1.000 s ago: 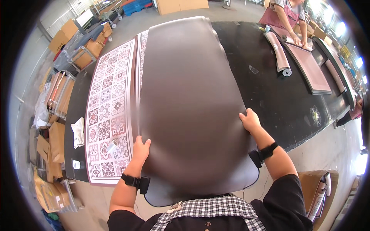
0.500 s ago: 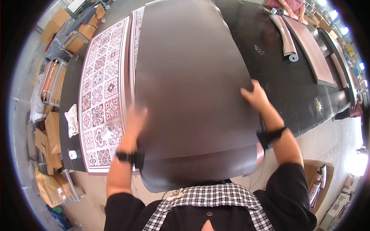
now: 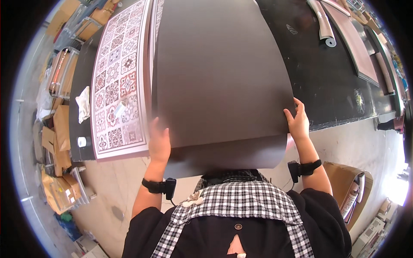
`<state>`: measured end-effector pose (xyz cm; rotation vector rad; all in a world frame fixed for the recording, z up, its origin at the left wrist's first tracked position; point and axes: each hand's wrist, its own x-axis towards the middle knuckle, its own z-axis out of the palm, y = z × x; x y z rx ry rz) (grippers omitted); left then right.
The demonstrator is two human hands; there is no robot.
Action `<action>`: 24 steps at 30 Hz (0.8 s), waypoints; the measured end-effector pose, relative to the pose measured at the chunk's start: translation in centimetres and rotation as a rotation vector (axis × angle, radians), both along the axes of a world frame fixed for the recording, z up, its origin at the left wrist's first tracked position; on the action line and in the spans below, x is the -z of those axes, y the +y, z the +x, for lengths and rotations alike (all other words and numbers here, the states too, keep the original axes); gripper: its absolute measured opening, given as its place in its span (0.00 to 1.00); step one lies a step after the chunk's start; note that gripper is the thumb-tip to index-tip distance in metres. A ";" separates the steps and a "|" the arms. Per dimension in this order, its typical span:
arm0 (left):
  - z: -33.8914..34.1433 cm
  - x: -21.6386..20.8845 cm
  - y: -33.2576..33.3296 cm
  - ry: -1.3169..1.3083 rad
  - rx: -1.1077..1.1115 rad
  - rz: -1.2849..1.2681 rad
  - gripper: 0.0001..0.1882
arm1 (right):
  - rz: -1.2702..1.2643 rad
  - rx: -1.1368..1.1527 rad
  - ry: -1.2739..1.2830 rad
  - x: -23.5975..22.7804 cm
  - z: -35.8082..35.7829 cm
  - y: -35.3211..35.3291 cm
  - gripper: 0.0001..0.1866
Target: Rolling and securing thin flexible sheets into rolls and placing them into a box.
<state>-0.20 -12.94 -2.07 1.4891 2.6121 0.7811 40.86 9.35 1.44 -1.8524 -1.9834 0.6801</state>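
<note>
A large dark brown mat-like sheet point(image 3: 223, 77) lies lengthwise before me on the black table. Its near end hangs over the table edge and a second brown layer point(image 3: 223, 157) curves down beneath it. My left hand point(image 3: 160, 139) rests at the sheet's left edge, thumb apart, fingers stretched forward and partly blurred. At the right edge is my right hand point(image 3: 297, 120), its fingers extended along the side and the thumb spread toward the top surface. A strip of pink point(image 3: 290, 141) shows under the right near corner.
Left of the sheet lies a tile-patterned mat point(image 3: 116, 77) with a small white roll point(image 3: 120, 108) on it. A white cloth point(image 3: 83, 104) and a white tape roll point(image 3: 81, 142) lie beside it. Rolled mats point(image 3: 326, 26) lie far right. Cardboard boxes point(image 3: 62, 133) stand left; an open carton point(image 3: 344, 185) stands right.
Both hands have moved nearer my body along the sheet's sides. The view has shifted, so the table's near edge sits higher, and the co-worker's hands at far right have left view.
</note>
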 end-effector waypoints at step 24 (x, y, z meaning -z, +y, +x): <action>4.6 -0.6 7.1 0.316 0.358 -0.138 0.34 | 0.338 -0.686 -0.153 2.3 -20.2 -7.0 0.33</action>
